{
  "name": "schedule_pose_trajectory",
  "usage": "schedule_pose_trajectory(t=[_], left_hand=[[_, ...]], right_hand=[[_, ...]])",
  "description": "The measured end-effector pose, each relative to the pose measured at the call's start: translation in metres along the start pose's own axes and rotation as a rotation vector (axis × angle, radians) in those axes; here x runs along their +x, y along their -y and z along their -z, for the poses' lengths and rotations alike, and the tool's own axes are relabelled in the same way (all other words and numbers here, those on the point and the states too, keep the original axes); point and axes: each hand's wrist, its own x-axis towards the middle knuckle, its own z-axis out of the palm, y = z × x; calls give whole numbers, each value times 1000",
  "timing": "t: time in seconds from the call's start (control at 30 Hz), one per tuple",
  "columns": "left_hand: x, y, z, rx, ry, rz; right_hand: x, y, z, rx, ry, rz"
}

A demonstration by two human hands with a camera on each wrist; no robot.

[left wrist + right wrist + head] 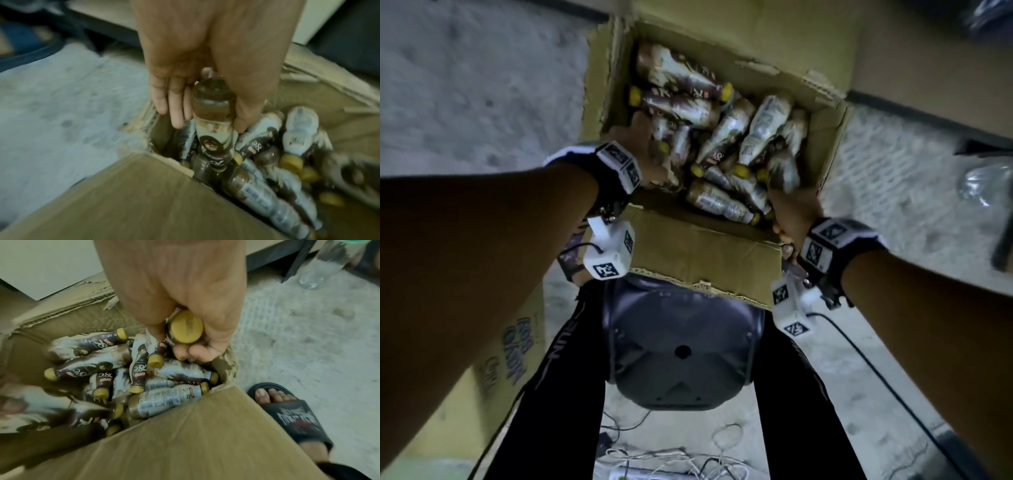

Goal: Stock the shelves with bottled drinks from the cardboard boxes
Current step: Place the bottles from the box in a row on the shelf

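Inside the box (698, 253), the left hand (205, 65) wraps one bottle's (213, 113) base, the right hand (185, 296) pinches another's capped neck (186, 327); likely slick, rigid.

All three views are dim and greenish-grey with soft, directionless light and no glare, motion blur smearing the bottles (726, 137) toward 9 o'clock in the right wrist view and 3 o'clock in the left, while wide-angle distortion bends the edges.
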Motion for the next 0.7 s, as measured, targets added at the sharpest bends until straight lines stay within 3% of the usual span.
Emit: schedule_pose_trajectory(t=[0.17, 0.37, 0.47, 0.57, 0.7], left_hand=[[-64, 22, 22, -492, 190, 129], [-184, 34, 38, -867, 463, 333], [-241, 49, 42, -1084, 507, 252], [-298, 59, 59, -1240, 501, 147], [-364, 65, 109, -1187, 538, -43]], right_hand=[[-77, -14, 16, 6, 120, -39], [-181, -33, 19, -85, 181, 131], [-243, -32, 27, -214, 195, 257], [-319, -7, 48, -181, 179, 337], [-400, 27, 84, 7, 55, 479]])
